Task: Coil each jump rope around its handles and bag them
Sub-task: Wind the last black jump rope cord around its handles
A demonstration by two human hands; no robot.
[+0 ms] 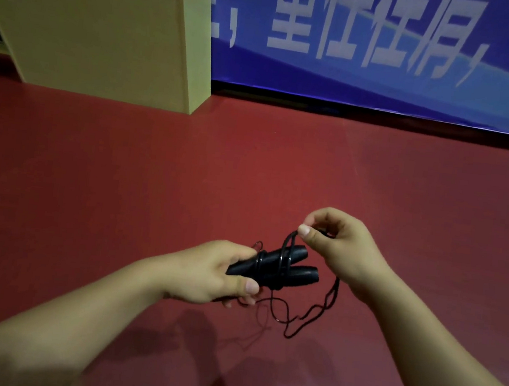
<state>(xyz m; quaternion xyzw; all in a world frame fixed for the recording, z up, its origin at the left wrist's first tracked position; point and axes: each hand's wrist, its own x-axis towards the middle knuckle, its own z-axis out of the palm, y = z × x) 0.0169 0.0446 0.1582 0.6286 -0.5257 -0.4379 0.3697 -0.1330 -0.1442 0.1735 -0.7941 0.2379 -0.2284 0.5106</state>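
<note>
The supporting surface is a smooth dark red floor (121, 177), matte, with a faint seam running across it toward the far wall. A tan rectangular wooden panel box (106, 36) stands directly on the floor at the far left, its base touching the red surface. A blue banner (390, 49) with white characters meets the floor along the far edge behind it.

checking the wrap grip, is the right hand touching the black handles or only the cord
Apart. In the head view the right hand pinches only the cord above the handles, red floor showing between; the left hand grips them.
</note>
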